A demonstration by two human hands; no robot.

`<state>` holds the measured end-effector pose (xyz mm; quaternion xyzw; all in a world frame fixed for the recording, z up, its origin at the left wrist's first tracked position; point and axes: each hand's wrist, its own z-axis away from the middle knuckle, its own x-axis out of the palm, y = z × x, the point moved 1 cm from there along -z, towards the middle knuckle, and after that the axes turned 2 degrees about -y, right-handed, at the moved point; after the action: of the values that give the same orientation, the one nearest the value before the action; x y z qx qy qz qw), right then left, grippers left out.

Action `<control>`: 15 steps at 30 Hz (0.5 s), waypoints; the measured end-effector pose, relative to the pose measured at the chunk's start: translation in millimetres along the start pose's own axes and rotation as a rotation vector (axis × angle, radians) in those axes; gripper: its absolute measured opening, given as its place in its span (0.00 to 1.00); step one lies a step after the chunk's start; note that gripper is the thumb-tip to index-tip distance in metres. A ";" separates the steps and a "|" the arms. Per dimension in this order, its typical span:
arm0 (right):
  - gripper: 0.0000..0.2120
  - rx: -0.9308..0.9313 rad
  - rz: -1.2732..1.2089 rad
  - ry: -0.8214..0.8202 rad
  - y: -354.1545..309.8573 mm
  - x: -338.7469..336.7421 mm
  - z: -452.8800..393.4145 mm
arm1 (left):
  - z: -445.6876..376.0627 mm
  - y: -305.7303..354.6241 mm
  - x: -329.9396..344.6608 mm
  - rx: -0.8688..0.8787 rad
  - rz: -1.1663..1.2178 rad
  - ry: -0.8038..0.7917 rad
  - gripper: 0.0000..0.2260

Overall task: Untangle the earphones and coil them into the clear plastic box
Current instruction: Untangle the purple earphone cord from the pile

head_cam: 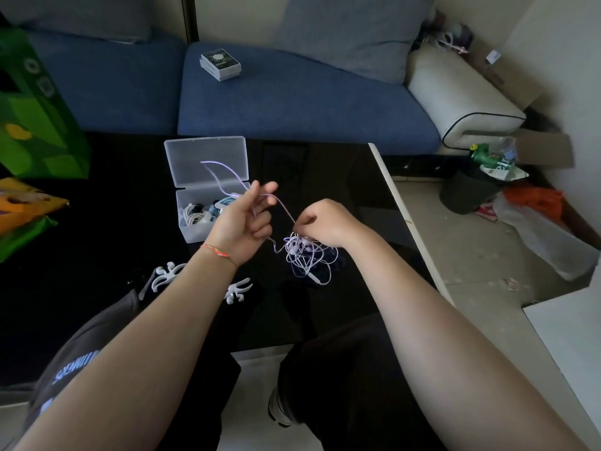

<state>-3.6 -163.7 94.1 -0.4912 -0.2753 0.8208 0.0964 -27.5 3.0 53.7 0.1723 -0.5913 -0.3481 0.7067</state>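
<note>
2 hands work over my glossy black tabletop (97, 255): my left hand (242, 222) pinches a strand of the tangled pale-lilac wired earphones (305, 255), my right hand (325, 226) grips the knot. Just behind stands the open clear plastic box (208, 164).

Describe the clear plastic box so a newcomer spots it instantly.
Start at the black table before the blue sofa. The clear plastic box sits near its far edge, beyond the left hand, its hinged lid flipped open. It alone is see-through, with coiled cables inside.
</note>
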 end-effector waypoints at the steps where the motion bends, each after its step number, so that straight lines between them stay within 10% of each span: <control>1: 0.06 0.019 0.044 0.000 2.9 -0.4 -0.6 | 0.0 1.7 -1.6 0.013 0.026 0.007 0.14; 10: 0.10 -0.062 -0.029 -0.023 1.6 5.8 -3.0 | -1.6 -6.7 2.0 -0.085 0.020 -0.003 0.13; 15: 0.09 -0.095 -0.057 0.222 -0.1 -1.4 -6.4 | -1.9 -9.9 -5.0 -0.066 -0.329 0.128 0.12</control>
<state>2.5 -162.0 92.8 -0.5749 -0.3152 0.7445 0.1261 -28.9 -0.7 43.1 0.2651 -0.4974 -0.4665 0.6817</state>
